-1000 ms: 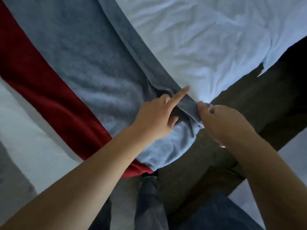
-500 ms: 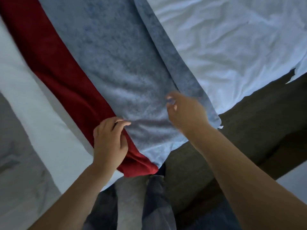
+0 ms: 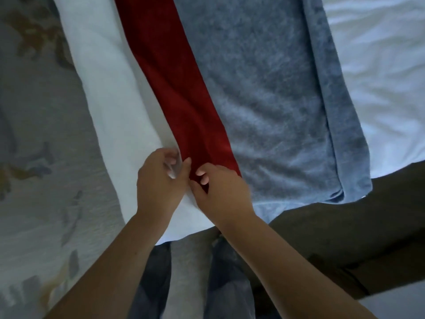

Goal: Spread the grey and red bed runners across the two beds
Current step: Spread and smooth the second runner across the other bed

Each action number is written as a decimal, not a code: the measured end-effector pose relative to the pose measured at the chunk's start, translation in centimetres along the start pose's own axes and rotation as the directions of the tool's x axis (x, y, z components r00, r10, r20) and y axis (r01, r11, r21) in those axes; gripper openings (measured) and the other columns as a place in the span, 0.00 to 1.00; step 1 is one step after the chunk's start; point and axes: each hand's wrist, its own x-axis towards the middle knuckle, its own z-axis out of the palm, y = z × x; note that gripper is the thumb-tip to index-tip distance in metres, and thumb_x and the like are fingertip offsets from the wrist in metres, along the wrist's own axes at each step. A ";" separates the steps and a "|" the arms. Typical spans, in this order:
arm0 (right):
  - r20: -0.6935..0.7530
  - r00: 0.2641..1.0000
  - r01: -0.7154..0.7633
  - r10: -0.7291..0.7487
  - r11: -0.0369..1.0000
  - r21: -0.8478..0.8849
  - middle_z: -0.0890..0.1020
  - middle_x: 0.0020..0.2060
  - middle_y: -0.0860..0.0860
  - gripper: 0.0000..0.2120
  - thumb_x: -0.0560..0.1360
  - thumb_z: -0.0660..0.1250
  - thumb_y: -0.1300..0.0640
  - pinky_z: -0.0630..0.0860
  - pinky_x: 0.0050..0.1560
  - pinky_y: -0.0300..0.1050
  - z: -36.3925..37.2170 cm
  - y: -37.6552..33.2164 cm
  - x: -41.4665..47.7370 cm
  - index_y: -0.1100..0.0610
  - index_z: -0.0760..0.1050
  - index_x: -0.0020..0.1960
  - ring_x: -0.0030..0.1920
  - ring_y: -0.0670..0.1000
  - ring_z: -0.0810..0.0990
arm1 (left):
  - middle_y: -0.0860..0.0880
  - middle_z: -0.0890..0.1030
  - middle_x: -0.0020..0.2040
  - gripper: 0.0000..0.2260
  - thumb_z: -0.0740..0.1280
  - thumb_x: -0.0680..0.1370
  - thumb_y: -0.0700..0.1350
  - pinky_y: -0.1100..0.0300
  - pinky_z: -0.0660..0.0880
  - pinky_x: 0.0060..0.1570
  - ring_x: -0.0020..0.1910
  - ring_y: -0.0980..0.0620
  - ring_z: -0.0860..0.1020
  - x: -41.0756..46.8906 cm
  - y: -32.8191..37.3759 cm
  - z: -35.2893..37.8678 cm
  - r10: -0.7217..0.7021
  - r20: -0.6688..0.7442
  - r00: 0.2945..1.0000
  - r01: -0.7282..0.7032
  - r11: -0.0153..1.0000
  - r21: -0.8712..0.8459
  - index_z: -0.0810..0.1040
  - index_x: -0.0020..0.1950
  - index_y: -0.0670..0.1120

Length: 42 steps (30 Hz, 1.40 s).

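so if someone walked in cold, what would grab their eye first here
The deep red runner would catch the eye first: a bright band running up the white bed sheet, flush against the wider grey runner on its right. Next come the two bare hands meeting at the red band's near end by the bed's edge, the left hand and right hand side by side, fingers curled at the fabric.

Runner over the bed's near edge
The runner (image 3: 241, 93) lies on the bed (image 3: 379, 65); both hands (image 3: 161, 187) meet at its left near end.
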 end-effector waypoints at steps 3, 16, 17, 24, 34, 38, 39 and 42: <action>0.013 0.999 -0.052 0.052 0.998 -0.045 0.81 0.45 0.44 0.14 0.79 0.62 0.39 0.80 0.46 0.47 1.2 -0.7 0.4 0.46 0.77 0.55 0.43 0.46 0.80 | 0.57 0.81 0.40 0.11 0.70 0.77 0.58 0.75 0.67 0.42 0.38 0.60 0.78 1.1 -0.1 -0.3 0.012 0.053 0.999 -0.016 0.997 0.072 0.81 0.50 0.51; -0.028 0.999 -0.035 0.034 0.999 -0.014 0.77 0.36 0.47 0.04 0.77 0.66 0.59 0.78 0.39 0.48 4.7 -5.8 -2.3 0.53 0.75 0.51 0.33 0.47 0.76 | 0.48 0.68 0.32 0.11 0.64 0.78 0.36 0.66 0.68 0.33 0.32 0.53 0.68 1.6 -2.0 -3.9 -0.040 0.515 0.857 0.348 0.781 -0.519 0.68 0.40 0.49; -0.031 0.999 -0.023 0.022 0.999 -0.048 0.77 0.35 0.46 0.06 0.76 0.67 0.62 0.78 0.38 0.48 5.2 -6.3 -2.6 0.53 0.76 0.52 0.32 0.47 0.75 | 0.48 0.69 0.32 0.11 0.64 0.78 0.34 0.65 0.69 0.34 0.32 0.53 0.68 1.5 -2.6 -4.2 -0.055 0.556 0.829 0.438 0.682 -0.586 0.69 0.41 0.48; 0.207 0.978 -0.025 0.041 0.997 -0.078 0.70 0.29 0.48 0.07 0.71 0.62 0.65 0.69 0.32 0.42 9.2 -7.5 -2.6 0.55 0.66 0.38 0.28 0.47 0.67 | 0.57 0.85 0.45 0.10 0.67 0.81 0.57 0.68 0.79 0.48 0.46 0.64 0.82 3.1 -3.7 -3.4 -0.094 0.372 0.923 0.256 0.873 -0.415 0.79 0.57 0.54; -0.365 0.918 -0.161 0.156 0.987 0.015 0.75 0.52 0.37 0.14 0.77 0.69 0.46 0.68 0.40 0.28 6.5 -6.0 -2.2 0.42 0.73 0.61 0.43 0.40 0.76 | 0.45 0.73 0.31 0.18 0.65 0.83 0.48 0.53 0.67 0.35 0.30 0.51 0.69 8.4 -1.0 -2.5 -0.022 0.175 0.984 0.085 0.929 -0.361 0.72 0.39 0.37; -0.307 0.944 -0.101 0.119 0.992 0.073 0.78 0.55 0.41 0.15 0.77 0.69 0.47 0.75 0.45 0.36 6.5 -5.4 -1.4 0.45 0.75 0.63 0.48 0.42 0.77 | 0.37 0.82 0.43 0.15 0.62 0.85 0.49 0.51 0.75 0.40 0.38 0.45 0.77 7.4 -2.5 -4.0 -0.070 0.272 0.960 0.214 0.809 -0.547 0.78 0.52 0.37; -0.307 0.948 -0.063 0.087 0.994 0.084 0.78 0.54 0.41 0.14 0.77 0.69 0.48 0.76 0.47 0.38 6.8 -5.5 -1.4 0.46 0.76 0.62 0.48 0.42 0.77 | 0.39 0.83 0.44 0.14 0.61 0.85 0.49 0.53 0.76 0.42 0.39 0.45 0.78 7.3 -3.1 -4.4 -0.050 0.273 0.961 0.198 0.812 -0.549 0.78 0.52 0.39; -0.286 0.958 0.009 0.003 0.999 0.041 0.78 0.55 0.45 0.13 0.78 0.68 0.53 0.75 0.54 0.39 8.3 -5.5 -1.9 0.50 0.78 0.62 0.53 0.45 0.76 | 0.45 0.77 0.35 0.13 0.61 0.85 0.47 0.62 0.67 0.36 0.33 0.54 0.73 7.5 -5.1 -5.4 0.026 0.195 0.980 0.038 0.948 -0.317 0.75 0.46 0.40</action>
